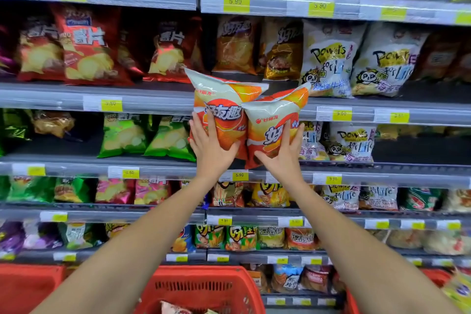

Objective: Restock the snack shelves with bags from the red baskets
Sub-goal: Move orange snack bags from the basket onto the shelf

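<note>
- The left hand (209, 146) grips the left orange-and-white foil crisp bag (219, 107) by its lower half. The fingers spread up the near face and the thumb hooks in at the bottom edge.
- The right hand (283, 158) holds the right orange-and-white foil crisp bag (276, 115) the same way: fingers up the front, thumb low on the inner side.
- Both bags stand upright with their printed faces towards the person. They are side by side with inner edges touching, raised in front of the grey shelf rail with yellow price tags (142, 102).
- Holding them low leaves the tops free, probably so they can slide in top-first and end up facing the aisle.
- One bag per hand likely serves to fill two neighbouring slots in a single reach.
- The brown and orange crisp bags (237, 43) on the shelf just above carry similar lettering, so that row seems the probable target. I cannot tell for certain.
- The red slotted plastic basket (204, 288) sits low between the forearms with at least one more bag showing inside. The restocking therefore looks only partway done.
</note>
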### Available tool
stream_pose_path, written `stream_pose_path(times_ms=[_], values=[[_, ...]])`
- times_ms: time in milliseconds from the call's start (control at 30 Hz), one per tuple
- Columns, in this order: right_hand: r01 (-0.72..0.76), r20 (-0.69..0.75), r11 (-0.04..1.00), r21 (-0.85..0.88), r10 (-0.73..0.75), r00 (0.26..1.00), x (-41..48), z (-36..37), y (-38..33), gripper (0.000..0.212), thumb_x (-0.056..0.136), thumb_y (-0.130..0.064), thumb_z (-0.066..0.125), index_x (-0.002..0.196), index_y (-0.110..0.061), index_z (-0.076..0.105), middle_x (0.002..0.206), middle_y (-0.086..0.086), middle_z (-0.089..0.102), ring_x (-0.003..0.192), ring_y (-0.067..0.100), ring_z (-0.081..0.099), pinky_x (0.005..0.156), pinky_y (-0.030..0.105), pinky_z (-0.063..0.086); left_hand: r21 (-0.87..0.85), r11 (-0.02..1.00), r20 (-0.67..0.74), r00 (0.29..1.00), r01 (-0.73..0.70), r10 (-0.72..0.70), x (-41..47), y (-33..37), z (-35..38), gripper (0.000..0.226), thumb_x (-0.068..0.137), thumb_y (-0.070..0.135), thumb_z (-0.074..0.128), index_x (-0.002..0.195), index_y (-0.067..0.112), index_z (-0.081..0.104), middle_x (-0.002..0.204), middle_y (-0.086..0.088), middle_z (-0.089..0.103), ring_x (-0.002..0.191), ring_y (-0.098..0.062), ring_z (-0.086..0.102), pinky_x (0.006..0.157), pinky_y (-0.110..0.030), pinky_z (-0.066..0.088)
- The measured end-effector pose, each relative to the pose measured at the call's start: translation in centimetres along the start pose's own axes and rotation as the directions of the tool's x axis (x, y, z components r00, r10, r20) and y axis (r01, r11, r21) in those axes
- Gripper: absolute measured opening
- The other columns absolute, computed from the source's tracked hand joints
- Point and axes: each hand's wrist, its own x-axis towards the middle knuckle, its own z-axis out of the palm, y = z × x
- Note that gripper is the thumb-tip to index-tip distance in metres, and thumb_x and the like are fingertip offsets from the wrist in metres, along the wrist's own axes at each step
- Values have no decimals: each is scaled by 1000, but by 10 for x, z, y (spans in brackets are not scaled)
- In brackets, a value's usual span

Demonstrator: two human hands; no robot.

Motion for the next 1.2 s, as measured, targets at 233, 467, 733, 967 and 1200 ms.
stream_pose_path(times_ms=[233, 467, 733, 967, 1200], values=[[12, -94, 996, -89, -20, 995, 0, -2, -4, 100, 81, -47, 69, 153, -29, 1, 157, 10, 2, 143, 33, 12, 103, 52, 41, -30, 999, -123, 992, -16, 12, 2, -4, -3, 91, 82, 38, 70, 152, 25, 13, 153, -14, 22, 138, -31, 27, 110, -50, 30], [-8, -16, 989, -146, 6, 1000, -36, 5, 12, 91, 81, -47, 66, 151, -35, 10, 152, 8, 19, 138, 30, 28, 86, 46, 52, 23, 999, -63, 997, 49, -48, -35, -26, -8, 83, 83, 34, 69, 150, 28, 20, 140, -14, 35, 126, -32, 39, 99, -51, 40], [-95, 31, 945, -311, 110, 993, -63, 12, 27, 83, 80, -46, 64, 150, -30, 23, 145, 12, 31, 131, 28, 34, 85, 39, 49, 225, 946, 15, 970, 233, -243, -73, -60, -11, 77, 84, 44, 65, 149, 32, 25, 136, -12, 39, 122, -33, 42, 97, -52, 39], [-202, -3, 939, -279, 209, 978, -38, 13, 13, 78, 82, -49, 60, 149, -28, 26, 146, 11, 33, 134, 29, 32, 92, 45, 47, 197, 938, 27, 954, 287, -298, -50, -40, -5, 79, 85, 49, 60, 150, 31, 19, 134, -12, 41, 122, -31, 42, 97, -48, 36], [-281, -70, 940, -192, 272, 960, 3, 20, -1, 77, 83, -46, 63, 147, -19, 31, 148, 6, 38, 134, 27, 33, 93, 43, 44, 115, 953, 0, 959, 280, -282, -7, -25, 8, 77, 85, 46, 63, 149, 27, 25, 131, -9, 48, 118, -28, 46, 89, -40, 41]])
